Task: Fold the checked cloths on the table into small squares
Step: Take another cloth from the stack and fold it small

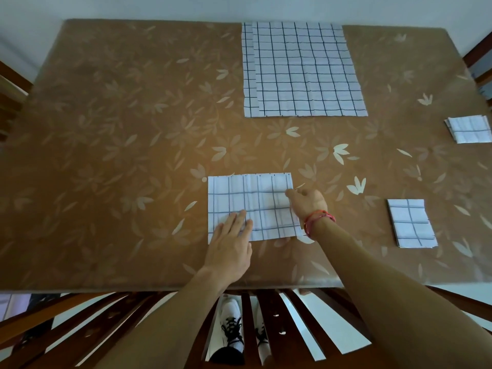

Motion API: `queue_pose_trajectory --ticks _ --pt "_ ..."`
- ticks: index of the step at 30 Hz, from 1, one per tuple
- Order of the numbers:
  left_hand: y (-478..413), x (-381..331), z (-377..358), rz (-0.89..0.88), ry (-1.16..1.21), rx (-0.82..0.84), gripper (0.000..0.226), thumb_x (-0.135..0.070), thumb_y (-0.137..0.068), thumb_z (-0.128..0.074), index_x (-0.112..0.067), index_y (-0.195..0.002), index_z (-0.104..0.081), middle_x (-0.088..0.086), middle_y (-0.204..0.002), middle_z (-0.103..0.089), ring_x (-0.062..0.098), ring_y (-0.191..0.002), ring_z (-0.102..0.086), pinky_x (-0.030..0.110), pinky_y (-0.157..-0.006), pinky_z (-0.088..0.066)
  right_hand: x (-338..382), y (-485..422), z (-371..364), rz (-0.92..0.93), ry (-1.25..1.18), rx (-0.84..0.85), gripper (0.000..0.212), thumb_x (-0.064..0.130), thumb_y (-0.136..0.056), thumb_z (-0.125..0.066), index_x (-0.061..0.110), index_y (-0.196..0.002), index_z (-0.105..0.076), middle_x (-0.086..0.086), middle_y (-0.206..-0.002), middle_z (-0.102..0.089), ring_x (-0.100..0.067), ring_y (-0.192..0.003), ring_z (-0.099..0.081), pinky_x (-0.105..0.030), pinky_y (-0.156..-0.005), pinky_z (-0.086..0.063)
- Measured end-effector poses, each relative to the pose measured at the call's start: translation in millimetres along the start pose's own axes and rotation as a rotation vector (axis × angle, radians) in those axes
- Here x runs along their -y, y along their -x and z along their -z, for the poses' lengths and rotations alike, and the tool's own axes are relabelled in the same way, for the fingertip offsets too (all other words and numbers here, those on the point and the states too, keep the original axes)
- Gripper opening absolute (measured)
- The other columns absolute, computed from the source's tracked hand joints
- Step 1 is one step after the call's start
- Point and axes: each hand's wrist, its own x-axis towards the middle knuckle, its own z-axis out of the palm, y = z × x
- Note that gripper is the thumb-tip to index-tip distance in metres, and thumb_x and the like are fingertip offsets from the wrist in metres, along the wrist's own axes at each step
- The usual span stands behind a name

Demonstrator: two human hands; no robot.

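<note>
Item under work: the half-folded cloth [263,201] lies flat on the bench [133,129], lower centre of the frame, with its long axis running left to right.

Left grip [230,241]: released, fingers straight, pressing flat on the cloth's lower left part.

Right grip [306,202]: fingers curled at the cloth's right edge, near its upper right corner. I judge it is pinching that edge, though the contact is small in view.

Governing relation: the whole cloth lies to the left of the right grip, and the left grip pins the opposite end. I judge the next fold takes the right edge leftward, across the long axis, onto the left edge, which should give a square. The right grip is the nearer one for that. The left grip serves as anchor and would have to clear the landing zone.

Risk, as I judge it: the layers could slide out of line.

Also noted: unfolded cloths [303,70] at upper centre, well apart, and two folded squares [411,223] [470,129] at the right
</note>
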Motion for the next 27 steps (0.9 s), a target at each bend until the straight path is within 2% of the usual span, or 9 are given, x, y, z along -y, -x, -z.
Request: queue_pose_trajectory --ticks 2,4,7,9,14,21,25,27 --pt "0 1 0 -0.009 0.005 -0.014 0.054 -0.029 -0.102 -0.035 -0.020 -0.153 -0.019 0.001 -0.163 -0.002 0.019 -0.149 0.006 0.043 -0.121 -0.010 3 -1 0 -0.039 -0.082 0.019 0.030 0.036 -0.079 -0.060 0.009 -0.067 -0.059 -0.006 -0.063 -0.057 -0.026 -0.063 -0.055 -0.033 -0.063 -0.046" --pt "0 1 0 -0.017 0.008 -0.027 0.053 -0.028 -0.102 -0.035 -0.020 -0.152 -0.021 0.001 -0.163 -0.004 0.019 -0.149 0.004 0.043 -0.121 -0.011 5 -2 0 -0.059 -0.114 0.046 0.032 0.037 -0.078 -0.061 0.009 -0.065 -0.057 -0.007 -0.059 -0.055 -0.025 -0.056 -0.052 -0.033 -0.060 -0.046" --pt "0 1 0 -0.019 0.019 -0.040 0.052 -0.027 -0.102 -0.036 -0.020 -0.151 -0.022 0.001 -0.163 -0.005 0.020 -0.149 0.003 0.042 -0.121 -0.010 10 -3 2 -0.113 -0.120 0.096 0.034 0.038 -0.083 -0.066 0.008 -0.071 -0.057 -0.005 -0.065 -0.058 -0.020 -0.058 -0.056 -0.029 -0.057 -0.046" --pt "1 1 -1 -0.018 0.027 -0.045 0.052 -0.028 -0.102 -0.036 -0.020 -0.152 -0.022 0.001 -0.163 -0.005 0.019 -0.149 0.003 0.042 -0.121 -0.009 10 -3 3 -0.111 -0.136 0.107 0.028 0.035 -0.082 -0.070 0.012 -0.074 -0.058 -0.003 -0.072 -0.061 -0.019 -0.064 -0.059 -0.029 -0.059 -0.048" --pt "0 3 0 -0.027 0.034 -0.063 0.053 -0.028 -0.101 -0.039 -0.019 -0.151 -0.023 0.001 -0.163 -0.006 0.018 -0.149 0.003 0.041 -0.121 -0.010 3 1 4 -0.026 -0.086 0.085 0.011 0.023 -0.083 -0.070 0.013 -0.081 -0.066 0.006 -0.069 -0.058 -0.008 -0.062 -0.053 -0.024 -0.055 -0.042" --pt "0 1 6 -0.078 0.040 -0.191 0.058 -0.026 -0.097 -0.050 -0.012 -0.150 -0.029 0.006 -0.161 -0.018 0.020 -0.149 -0.008 0.030 -0.118 -0.002 -15 11 5 -0.022 -0.184 -0.051 0.011 0.024 -0.080 -0.072 0.015 -0.081 -0.068 0.005 -0.070 -0.062 -0.012 -0.065 -0.059 -0.024 -0.058 -0.046" --pt "1 -3 5 -0.115 0.050 -0.198 0.061 -0.024 -0.094 -0.055 -0.008 -0.149 -0.034 0.010 -0.158 -0.025 0.022 -0.148 -0.017 0.034 -0.120 -0.014 -28 21 6 -0.045 -0.252 -0.141 0.011 0.025 -0.078 -0.073 0.019 -0.072 -0.066 0.000 -0.075 -0.067 -0.022 -0.078 -0.066 -0.037 -0.074 -0.056" --pt "2 -6 5 -0.149 0.045 -0.202 0.060 -0.021 -0.092 -0.059 -0.005 -0.146 -0.038 0.012 -0.155 -0.031 0.023 -0.146 -0.023 0.034 -0.119 -0.016 -34 30 6 -0.086 -0.312 -0.164 0.012 0.022 -0.078 -0.073 0.018 -0.070 -0.065 0.000 -0.073 -0.067 -0.023 -0.077 -0.066 -0.034 -0.070 -0.055"
